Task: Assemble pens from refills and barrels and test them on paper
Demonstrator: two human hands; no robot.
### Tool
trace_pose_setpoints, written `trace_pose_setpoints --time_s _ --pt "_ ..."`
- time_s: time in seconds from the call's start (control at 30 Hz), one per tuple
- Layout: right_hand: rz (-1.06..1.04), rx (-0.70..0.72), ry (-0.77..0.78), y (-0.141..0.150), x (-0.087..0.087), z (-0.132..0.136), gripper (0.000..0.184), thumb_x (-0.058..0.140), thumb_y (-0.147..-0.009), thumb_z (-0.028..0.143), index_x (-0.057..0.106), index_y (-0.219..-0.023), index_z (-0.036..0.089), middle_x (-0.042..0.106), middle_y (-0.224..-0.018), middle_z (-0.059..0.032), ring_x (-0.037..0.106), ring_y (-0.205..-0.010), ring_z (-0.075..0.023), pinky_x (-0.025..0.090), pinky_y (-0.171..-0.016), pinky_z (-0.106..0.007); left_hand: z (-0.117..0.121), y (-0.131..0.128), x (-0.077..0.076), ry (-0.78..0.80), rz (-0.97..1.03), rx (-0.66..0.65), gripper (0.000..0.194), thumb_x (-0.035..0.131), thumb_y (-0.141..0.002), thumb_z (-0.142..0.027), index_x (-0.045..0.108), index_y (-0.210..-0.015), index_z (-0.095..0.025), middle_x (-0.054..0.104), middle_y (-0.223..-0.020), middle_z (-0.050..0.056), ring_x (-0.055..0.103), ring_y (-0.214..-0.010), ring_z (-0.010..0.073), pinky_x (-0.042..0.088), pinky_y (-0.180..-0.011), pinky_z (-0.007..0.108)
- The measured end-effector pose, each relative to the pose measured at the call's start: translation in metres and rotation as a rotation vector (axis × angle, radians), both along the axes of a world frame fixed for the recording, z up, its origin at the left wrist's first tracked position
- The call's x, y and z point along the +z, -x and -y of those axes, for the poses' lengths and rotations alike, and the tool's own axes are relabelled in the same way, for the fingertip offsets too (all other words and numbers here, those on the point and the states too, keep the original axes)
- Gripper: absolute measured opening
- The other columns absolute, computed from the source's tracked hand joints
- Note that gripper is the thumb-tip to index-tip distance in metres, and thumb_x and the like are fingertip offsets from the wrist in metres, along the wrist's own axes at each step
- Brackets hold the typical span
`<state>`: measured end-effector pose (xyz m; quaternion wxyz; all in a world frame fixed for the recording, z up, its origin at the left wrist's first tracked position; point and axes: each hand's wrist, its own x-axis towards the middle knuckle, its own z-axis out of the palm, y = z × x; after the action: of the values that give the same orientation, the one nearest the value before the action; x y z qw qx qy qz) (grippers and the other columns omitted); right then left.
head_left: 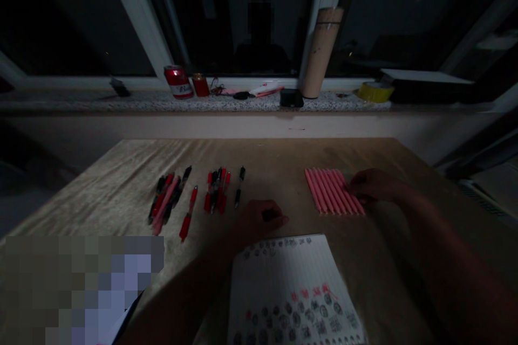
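Several slim pink pens (pixel 334 191) lie side by side in a neat slanting row on the table. At the right side of this row my right hand (pixel 374 186) has its fingers bent against the outermost pen; its fingertips are dark and partly hidden. My left hand (pixel 261 218) hovers or rests just above the top edge of a spiral notepad (pixel 283 275), thumb and fingertips curled together with nothing visible in them. To its left are a single black pen (pixel 240 187), a group of red and black pens (pixel 217 190) and a lone red pen (pixel 189 214).
A mixed bunch of black, red and pink pens (pixel 168 194) lies farther left. Along the windowsill (pixel 145 103) stand a red can (pixel 178 82), a small red jar (pixel 200 85), a tall cardboard tube (pixel 322 54) and a yellow tape roll (pixel 375 92). The lower left is blurred out.
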<state>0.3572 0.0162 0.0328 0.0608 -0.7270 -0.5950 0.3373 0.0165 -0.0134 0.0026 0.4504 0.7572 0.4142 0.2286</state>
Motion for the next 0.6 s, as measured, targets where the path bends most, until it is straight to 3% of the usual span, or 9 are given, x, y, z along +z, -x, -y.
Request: trace_pose_setpoints --time_s 0.23,0.37,0.6 --pt "0.060 -0.032 -0.059 0.003 0.004 -0.001 0.042 0.059 -0.072 0.054 0.062 -0.084 0.014 0.069 -0.071 -0.0110 0.064 -0.055 -0.0187 0.048 -0.049 -0.027 0.000 0.001 -0.004 -0.025 0.004 0.002 0.029 0.057 -0.077 -0.041 0.063 -0.075 -0.013 0.055 -0.063 -0.001 0.047 -0.059 0.0092 0.035 -0.055 0.020" --pt "0.092 -0.035 -0.130 0.012 0.011 0.002 0.048 0.057 -0.070 0.061 0.063 -0.082 0.015 0.068 -0.066 -0.0096 0.062 -0.053 -0.0190 0.045 -0.048 -0.028 -0.001 0.000 -0.007 -0.016 0.019 -0.008 0.031 0.057 -0.077 -0.043 0.063 -0.073 -0.013 0.055 -0.062 -0.001 0.047 -0.059 0.0091 0.035 -0.054 0.020" --pt "0.087 0.073 -0.260 0.028 0.016 0.008 0.048 0.053 -0.071 0.062 0.063 -0.084 0.018 0.068 -0.075 -0.0080 0.063 -0.064 -0.0200 0.042 -0.053 -0.027 -0.003 0.000 -0.012 -0.007 0.036 0.027 0.030 0.059 -0.075 -0.042 0.063 -0.073 -0.013 0.056 -0.063 -0.001 0.048 -0.059 0.0091 0.035 -0.055 0.020"
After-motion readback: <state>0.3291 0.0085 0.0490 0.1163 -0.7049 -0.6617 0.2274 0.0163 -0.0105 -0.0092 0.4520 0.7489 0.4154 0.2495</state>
